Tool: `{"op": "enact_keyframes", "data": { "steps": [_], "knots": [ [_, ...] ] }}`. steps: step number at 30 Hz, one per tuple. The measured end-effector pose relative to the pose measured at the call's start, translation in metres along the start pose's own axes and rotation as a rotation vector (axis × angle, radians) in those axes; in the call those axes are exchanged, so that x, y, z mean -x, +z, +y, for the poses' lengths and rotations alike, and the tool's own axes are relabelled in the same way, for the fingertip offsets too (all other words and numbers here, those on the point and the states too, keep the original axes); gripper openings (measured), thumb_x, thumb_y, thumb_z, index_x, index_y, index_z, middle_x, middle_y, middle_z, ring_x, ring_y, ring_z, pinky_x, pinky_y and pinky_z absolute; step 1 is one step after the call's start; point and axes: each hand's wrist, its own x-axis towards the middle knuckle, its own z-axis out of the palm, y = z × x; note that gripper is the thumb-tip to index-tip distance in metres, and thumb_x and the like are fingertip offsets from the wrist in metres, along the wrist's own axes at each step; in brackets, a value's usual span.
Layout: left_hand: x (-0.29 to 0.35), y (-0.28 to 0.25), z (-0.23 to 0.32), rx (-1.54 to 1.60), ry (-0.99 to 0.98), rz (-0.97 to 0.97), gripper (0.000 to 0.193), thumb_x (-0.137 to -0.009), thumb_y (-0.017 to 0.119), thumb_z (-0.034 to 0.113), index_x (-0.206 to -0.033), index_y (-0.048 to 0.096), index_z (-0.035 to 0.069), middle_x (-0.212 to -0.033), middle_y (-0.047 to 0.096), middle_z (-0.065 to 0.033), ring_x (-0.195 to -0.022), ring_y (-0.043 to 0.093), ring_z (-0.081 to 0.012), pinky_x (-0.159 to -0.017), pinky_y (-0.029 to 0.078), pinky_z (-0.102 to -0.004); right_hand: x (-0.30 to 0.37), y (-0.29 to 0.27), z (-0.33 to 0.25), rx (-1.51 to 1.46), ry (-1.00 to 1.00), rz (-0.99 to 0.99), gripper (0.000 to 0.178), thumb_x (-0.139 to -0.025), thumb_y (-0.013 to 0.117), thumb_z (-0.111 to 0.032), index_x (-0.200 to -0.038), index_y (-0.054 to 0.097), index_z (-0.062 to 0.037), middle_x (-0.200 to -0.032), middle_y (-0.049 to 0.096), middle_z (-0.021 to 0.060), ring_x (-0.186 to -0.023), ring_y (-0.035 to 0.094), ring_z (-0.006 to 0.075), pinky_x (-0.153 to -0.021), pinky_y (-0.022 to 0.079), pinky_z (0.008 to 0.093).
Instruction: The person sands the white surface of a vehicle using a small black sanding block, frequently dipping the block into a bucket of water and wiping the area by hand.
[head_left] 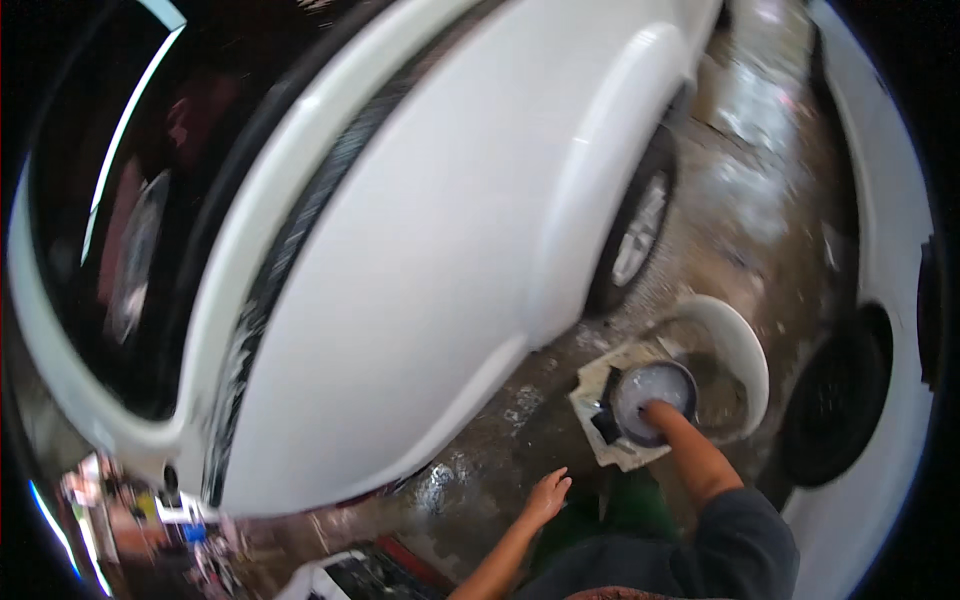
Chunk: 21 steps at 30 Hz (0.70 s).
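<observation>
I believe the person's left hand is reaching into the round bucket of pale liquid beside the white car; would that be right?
Not quite: in the head view, it is the right hand that is reaching into the round bucket of pale liquid beside the white car. The left hand is open, outside the bucket.

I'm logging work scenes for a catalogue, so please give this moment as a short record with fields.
left hand: bare, empty, held out
right hand: reaching into the dark bucket; fingers hidden
dark bucket: holds greyish, frothy-looking liquid
beside the bucket: white curved-walled tub
left side: white car with visible wheel
right side: another pale vehicle
floor: wet, reflective
</observation>
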Motion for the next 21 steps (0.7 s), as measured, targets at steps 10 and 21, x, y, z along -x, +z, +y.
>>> {"op": "enact_keyframes", "data": {
  "steps": [10, 21],
  "knots": [
    [0.185, -0.236, 0.084, 0.000, 0.375, 1.157, 0.026, -0.103, 0.062, 0.016, -0.124, 0.068, 0.000, -0.119, 0.069, -0.0196, -0.106, 0.067, -0.0346, -0.092, 0.054, -0.0434, 0.249, -0.336, -0.221, 0.071, -0.598, 0.786, 0.043, -0.094, 0.070, -0.015, -0.135, 0.064, -0.0025, -0.137, 0.063, 0.0234, -0.122, 0.061, 0.0450, -0.102, 0.050, 0.0514],
    [0.312, -0.531, 0.103, -0.606, 0.593, 2.067, 0.052, -0.103, 0.063, 0.024, -0.147, 0.050, -0.001, -0.151, 0.048, -0.0256, -0.136, 0.048, -0.0413, -0.116, 0.035, -0.0511, 0.469, -0.470, -0.772, 0.535, -1.834, 1.653, 0.048, -0.091, 0.073, -0.026, -0.139, 0.063, -0.0250, -0.151, 0.057, 0.0046, -0.136, 0.057, 0.0264, -0.114, 0.042, 0.0531]
  ]
}}
